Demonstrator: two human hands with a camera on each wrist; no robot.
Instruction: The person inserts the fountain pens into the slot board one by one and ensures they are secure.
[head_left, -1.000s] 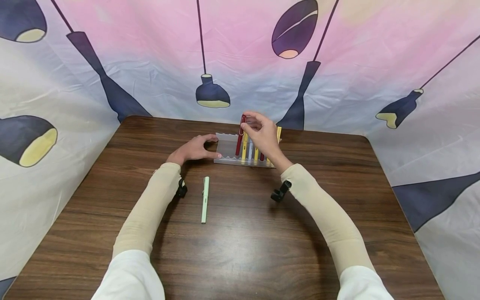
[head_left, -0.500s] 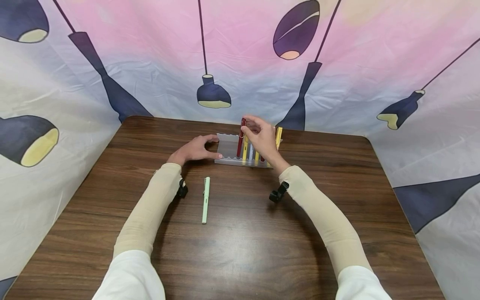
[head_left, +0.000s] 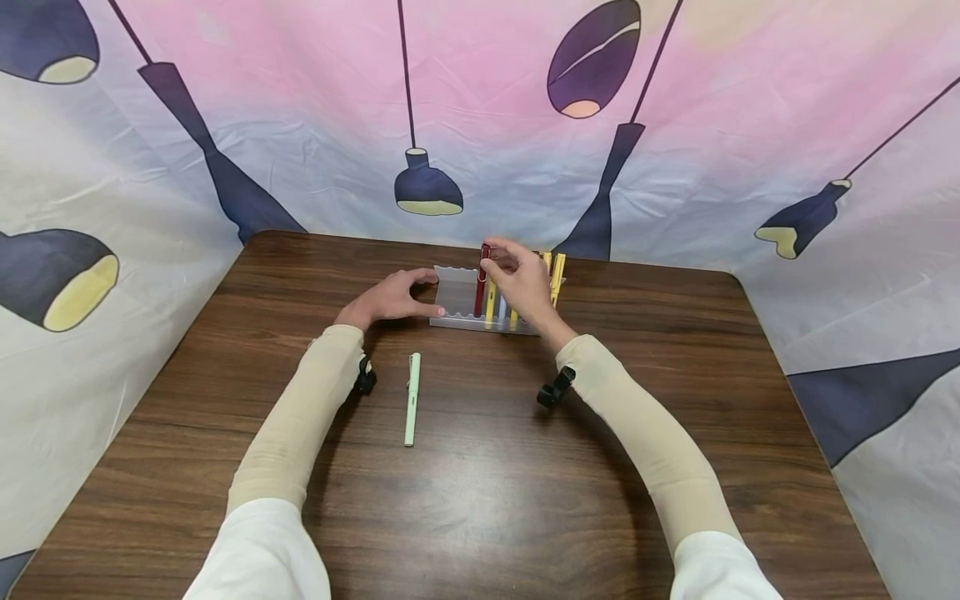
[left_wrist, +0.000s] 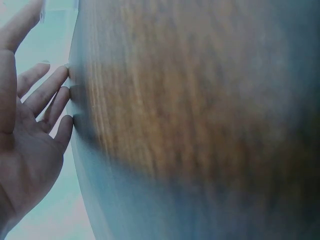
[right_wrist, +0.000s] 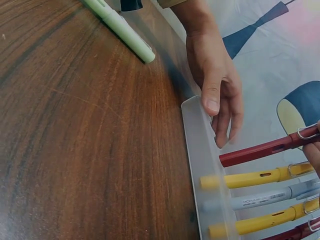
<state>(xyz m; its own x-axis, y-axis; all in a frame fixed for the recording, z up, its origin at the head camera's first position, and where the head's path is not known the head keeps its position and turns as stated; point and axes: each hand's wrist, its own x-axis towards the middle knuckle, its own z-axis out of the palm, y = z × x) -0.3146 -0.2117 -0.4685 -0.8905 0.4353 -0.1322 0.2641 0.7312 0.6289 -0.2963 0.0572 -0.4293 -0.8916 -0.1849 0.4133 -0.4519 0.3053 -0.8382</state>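
Note:
My right hand pinches a dark red pen near its clipped top, between thumb and fingers. The pen stands almost upright over the clear plastic pen rack. In the right wrist view, the red pen's lower end is at the scalloped edge of the rack's front lip. My left hand is at the rack's left end, thumb at the front corner and fingers at the back, fairly straight. Beside the red pen, yellow pens and a pale grey pen stand in the rack.
A mint green pen lies on the brown wooden table, in front of the rack. Further yellow pens stand at the rack's right end. Behind the table hangs a cloth printed with lamps.
My right hand has lowered the red pen slightly, so its lower end is nearer the rack's front lip. The left hand has stayed at the rack's left end.

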